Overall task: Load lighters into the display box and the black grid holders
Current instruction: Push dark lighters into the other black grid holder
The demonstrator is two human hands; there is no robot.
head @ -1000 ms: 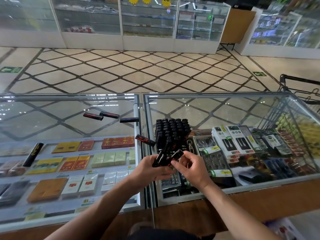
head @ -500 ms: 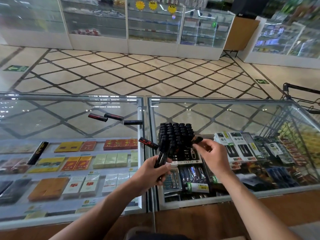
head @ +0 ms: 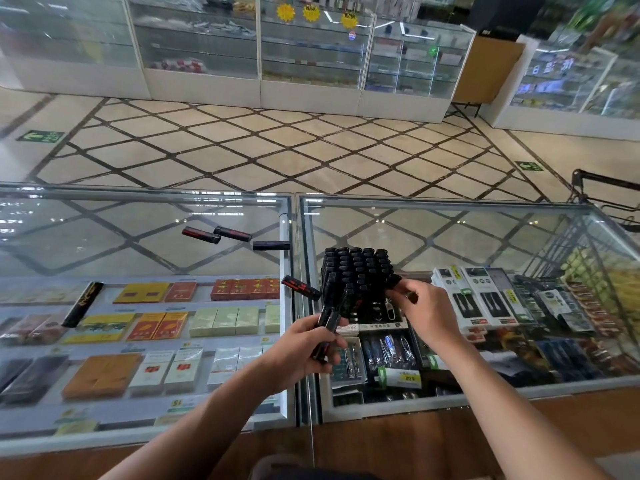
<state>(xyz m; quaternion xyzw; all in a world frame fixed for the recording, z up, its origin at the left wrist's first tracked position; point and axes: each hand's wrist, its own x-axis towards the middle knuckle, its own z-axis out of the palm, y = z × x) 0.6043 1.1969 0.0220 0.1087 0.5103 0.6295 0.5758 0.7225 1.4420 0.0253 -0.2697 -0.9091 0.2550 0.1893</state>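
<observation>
Glass counter [head: 138,237] carries one long black bar [head: 83,304] at far left, slanting up to the right. Three slim black-and-red lighters [head: 232,233] lie flat farther back, long axes roughly left to right. A fourth lighter [head: 300,287] lies slanted at the seam between the cases. The left hand [head: 304,344] grips a bundle of lighters [head: 327,323] pointing up and away, count unclear. One black grid holder [head: 356,271] stands packed, rounded caps up. The right hand [head: 429,313] pinches a single lighter [head: 393,281] at its right edge.
</observation>
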